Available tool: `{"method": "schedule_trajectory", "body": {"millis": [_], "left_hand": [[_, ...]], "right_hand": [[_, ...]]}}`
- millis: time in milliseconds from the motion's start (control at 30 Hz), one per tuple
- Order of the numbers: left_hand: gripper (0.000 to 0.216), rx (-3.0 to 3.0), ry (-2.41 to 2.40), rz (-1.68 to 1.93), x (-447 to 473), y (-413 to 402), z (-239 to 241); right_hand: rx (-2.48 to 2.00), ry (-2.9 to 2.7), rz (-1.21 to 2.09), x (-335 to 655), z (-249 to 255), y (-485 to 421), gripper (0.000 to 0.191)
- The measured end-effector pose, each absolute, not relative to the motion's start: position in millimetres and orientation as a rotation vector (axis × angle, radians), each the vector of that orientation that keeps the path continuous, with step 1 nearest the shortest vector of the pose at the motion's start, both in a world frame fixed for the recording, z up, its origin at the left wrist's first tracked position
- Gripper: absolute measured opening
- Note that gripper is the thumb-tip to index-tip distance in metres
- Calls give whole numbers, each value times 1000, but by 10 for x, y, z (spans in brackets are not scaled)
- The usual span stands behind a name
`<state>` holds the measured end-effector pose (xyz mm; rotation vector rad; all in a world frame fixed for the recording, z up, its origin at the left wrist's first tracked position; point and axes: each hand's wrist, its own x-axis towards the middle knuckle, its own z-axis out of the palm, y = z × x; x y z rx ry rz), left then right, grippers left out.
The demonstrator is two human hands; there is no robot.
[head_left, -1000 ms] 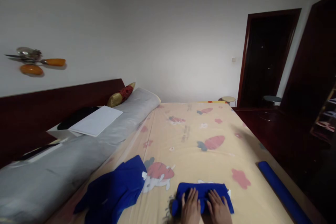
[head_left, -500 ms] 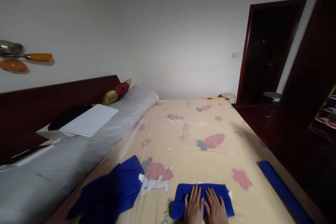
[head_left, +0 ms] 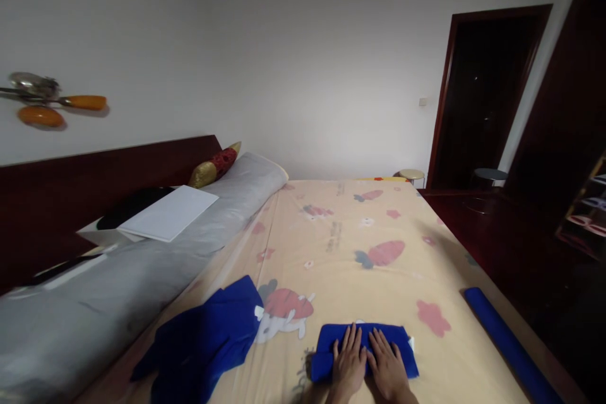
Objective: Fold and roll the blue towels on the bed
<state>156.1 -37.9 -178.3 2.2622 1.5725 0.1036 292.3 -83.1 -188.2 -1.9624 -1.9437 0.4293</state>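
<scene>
A folded blue cloth (head_left: 326, 338) with a small white tag at its right edge lies on the bed near the bottom of the view. My left hand (head_left: 349, 360) lies flat on its middle, fingers stretched forward. Beside it my right hand (head_left: 386, 363) presses flat on the same cloth, its fingers slightly spread and the thumbs close together. Another blue cloth (head_left: 213, 334), crumpled and loosely spread with a white tag, lies to the left, apart from both hands. Along the right edge of the bed rests a long blue rolled or folded cloth (head_left: 506, 341).
The bed sheet (head_left: 303, 246) has carrot and rabbit prints. On the left, a grey covered roll (head_left: 189, 265) runs along the headboard (head_left: 108, 170), with a white flat box (head_left: 168, 211) and a red-gold pillow (head_left: 215, 165) on it. Two stools (head_left: 411, 174) stand beyond the bed.
The view has shifted slightly, so the scene sits a little further right on the left side. Both hands stay flat on the folded cloth, with more of the wrists showing.
</scene>
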Motion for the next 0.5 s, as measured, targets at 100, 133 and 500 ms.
{"method": "schedule_trajectory", "body": {"millis": [100,133,500], "left_hand": [[57,2243,1589,48,1518,-359,-1683],[58,2261,1610,72,1474,-366,-1649],[58,2306,1708,4,1027,-329,-1537]], "right_hand": [[-2006,-1934,395,3017,-1836,-803,57],[-2037,-1909,357,3070,-1837,-809,59],[-2168,-1838,297,3431,-2040,-793,58]]}}
